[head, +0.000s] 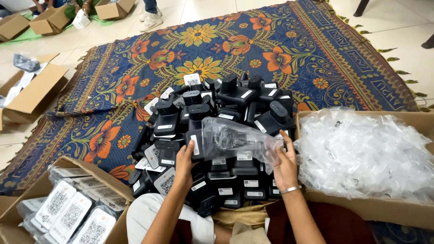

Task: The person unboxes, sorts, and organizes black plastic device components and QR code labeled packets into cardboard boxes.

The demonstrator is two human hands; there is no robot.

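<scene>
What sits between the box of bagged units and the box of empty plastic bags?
In the head view, the pile of black adapters and both hands, left hand, right hand, holding a clear bag.

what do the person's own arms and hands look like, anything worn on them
Both forearms are bare, with no sleeves showing in the part that is in view and no gloves. The right hand has a thin silver-coloured bangle around the wrist. The left hand and its wrist show no ring, watch or band that can be made out. Fingernails are too small to tell.
</scene>
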